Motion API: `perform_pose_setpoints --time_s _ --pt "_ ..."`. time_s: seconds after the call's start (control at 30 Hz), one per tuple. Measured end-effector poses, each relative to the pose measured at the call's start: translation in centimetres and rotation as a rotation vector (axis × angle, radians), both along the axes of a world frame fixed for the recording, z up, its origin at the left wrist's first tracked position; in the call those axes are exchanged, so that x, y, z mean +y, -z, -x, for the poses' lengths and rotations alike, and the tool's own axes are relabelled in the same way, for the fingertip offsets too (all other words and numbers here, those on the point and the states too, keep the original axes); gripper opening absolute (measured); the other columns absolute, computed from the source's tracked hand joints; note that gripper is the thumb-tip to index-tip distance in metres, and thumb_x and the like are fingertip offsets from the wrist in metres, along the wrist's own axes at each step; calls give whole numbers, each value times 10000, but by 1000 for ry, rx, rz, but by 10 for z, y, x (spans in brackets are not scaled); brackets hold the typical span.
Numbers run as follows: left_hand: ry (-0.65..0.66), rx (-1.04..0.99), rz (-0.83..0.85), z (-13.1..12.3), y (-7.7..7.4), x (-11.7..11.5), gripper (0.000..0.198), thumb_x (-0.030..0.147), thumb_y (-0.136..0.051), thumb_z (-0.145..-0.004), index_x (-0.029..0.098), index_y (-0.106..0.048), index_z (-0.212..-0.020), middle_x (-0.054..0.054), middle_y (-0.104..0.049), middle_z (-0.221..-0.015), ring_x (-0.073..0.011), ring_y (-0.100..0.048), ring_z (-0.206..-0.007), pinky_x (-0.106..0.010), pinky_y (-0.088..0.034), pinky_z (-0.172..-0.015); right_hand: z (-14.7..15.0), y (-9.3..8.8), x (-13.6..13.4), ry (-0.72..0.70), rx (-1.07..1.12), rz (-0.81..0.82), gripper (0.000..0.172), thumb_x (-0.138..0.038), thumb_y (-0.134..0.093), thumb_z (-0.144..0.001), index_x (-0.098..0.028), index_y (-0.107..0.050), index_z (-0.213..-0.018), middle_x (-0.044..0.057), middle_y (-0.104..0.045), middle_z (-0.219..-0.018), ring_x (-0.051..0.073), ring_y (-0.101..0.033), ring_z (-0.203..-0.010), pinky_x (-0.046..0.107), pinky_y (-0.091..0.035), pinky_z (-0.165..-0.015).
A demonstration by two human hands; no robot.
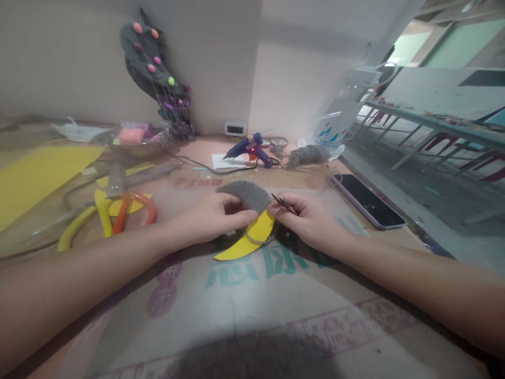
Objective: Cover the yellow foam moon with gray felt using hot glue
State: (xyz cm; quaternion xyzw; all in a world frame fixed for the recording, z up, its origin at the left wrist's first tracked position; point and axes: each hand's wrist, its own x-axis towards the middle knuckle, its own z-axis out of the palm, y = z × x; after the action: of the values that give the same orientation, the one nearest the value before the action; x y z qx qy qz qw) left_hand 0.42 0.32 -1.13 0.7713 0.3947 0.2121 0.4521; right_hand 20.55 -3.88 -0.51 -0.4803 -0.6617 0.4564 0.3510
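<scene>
A crescent of yellow card point(262, 227) has its upper half wound closely with grey yarn point(248, 193). My left hand point(221, 213) grips the wound half, thumb on top and fingers behind it. At the crescent's right edge, my right hand point(300, 213) is closed, its thumb and finger pinching by the card. A small dark tool with two thin points point(282, 202) sticks out of that hand; its exact kind is unclear. A loose strand of yarn curves across the bare yellow lower half, whose tip points down and left.
Beyond my hands a blue glue gun point(248, 148) rests near a grey yarn bundle point(310, 156). A phone point(369, 201) lies right. Scissors with orange handles point(134, 208), yellow-handled pliers point(100, 210) and yellow card point(43, 173) lie left. A decorated grey crescent point(144, 58) hangs at the wall.
</scene>
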Motion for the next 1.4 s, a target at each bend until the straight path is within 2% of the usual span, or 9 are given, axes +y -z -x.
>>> perform_pose_setpoints --time_s 0.13,0.2,0.43,0.63,0.83,1.03,1.13,1.3,1.4 --pt "-7 59 -76 0 2 3 372 486 -546 -793 155 -586 -626 26 -511 -550 -91 -437 -491 -205 -291 -425 0 0 -1 -10 4 -6 187 -320 -539 -846 -170 -555 -735 -44 -489 -598 72 -435 -514 209 -352 -480" --pt "8 70 -105 1 3 4 387 484 -532 -803 155 -564 -601 31 -478 -529 -87 -413 -478 -210 -279 -423 0 0 -1 -15 0 -23 187 -312 -537 -847 -169 -556 -728 -46 -491 -596 71 -431 -516 209 -352 -487" --pt "54 -16 -99 2 2 6 389 444 -479 -852 160 -554 -596 5 -532 -564 -106 -474 -526 -230 -350 -489 0 0 0 -10 14 -30 180 -298 -538 -849 -165 -556 -729 -44 -497 -614 67 -434 -532 205 -349 -503" --pt "-22 -65 -9 3 5 8 431 526 -504 -836 152 -584 -637 -13 -591 -607 -111 -510 -551 -232 -377 -513 0 0 1 -5 30 12 187 -325 -551 -843 -162 -555 -751 -45 -490 -619 66 -428 -523 209 -344 -491" --pt "-14 1 -55 2 2 4 427 525 -501 -831 153 -587 -640 3 -558 -579 -95 -457 -500 -212 -308 -444 0 2 4 -26 100 14 186 -339 -589 -810 -158 -568 -777 -38 -516 -666 66 -447 -561 211 -360 -526" --pt "20 43 -146 -1 2 1 429 509 -486 -839 154 -573 -616 14 -506 -539 -93 -419 -483 -208 -274 -430 -1 5 7 -67 33 53 118 -266 -627 -775 -160 -582 -802 -46 -517 -662 65 -455 -566 201 -370 -530" --pt "39 37 -140 0 3 3 415 506 -484 -841 153 -595 -655 8 -545 -572 -103 -457 -512 -207 -314 -451 -1 6 6 -92 8 41 116 -252 -628 -776 -154 -573 -808 -42 -523 -686 66 -471 -596 195 -386 -552" --pt "92 14 -143 -1 3 4 313 455 -548 -819 170 -662 -881 -19 -686 -834 -148 -589 -721 -228 -447 -615 -1 5 5 -88 -6 8 143 -278 -627 -781 -152 -563 -800 -40 -518 -695 66 -466 -611 197 -404 -580" --pt "95 45 -164 0 5 5 302 449 -559 -808 167 -661 -842 -12 -676 -793 -142 -582 -687 -222 -435 -585 0 4 5 -100 11 40 175 -297 -655 -762 -152 -564 -801 -38 -529 -708 68 -471 -614 203 -416 -589"
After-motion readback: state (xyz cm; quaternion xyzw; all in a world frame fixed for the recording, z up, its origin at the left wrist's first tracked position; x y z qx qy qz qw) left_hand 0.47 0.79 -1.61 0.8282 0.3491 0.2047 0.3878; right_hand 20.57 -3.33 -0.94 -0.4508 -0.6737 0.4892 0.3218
